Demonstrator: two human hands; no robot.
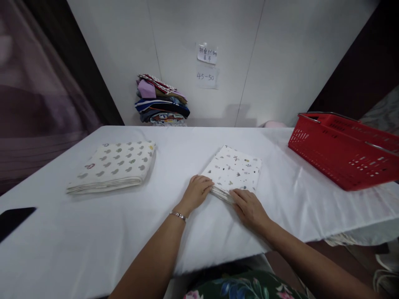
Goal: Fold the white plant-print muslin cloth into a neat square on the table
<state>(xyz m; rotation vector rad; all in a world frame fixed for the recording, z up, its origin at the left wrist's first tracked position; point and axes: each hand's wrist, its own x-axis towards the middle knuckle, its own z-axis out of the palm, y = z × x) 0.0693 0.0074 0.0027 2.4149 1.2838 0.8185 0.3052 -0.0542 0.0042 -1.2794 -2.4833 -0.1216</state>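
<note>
A folded white cloth with small printed motifs lies on the white table in front of me. My left hand, with a bracelet on the wrist, has its fingers curled onto the cloth's near left edge. Beside it, my right hand rests on the near edge with its fingers closed over the folded layers. A second folded cloth with grey prints lies to the left, apart from both hands.
A red plastic basket stands at the right of the table. A stack of folded fabrics sits at the back against the wall under two paper notes. A black flat object lies at the left edge.
</note>
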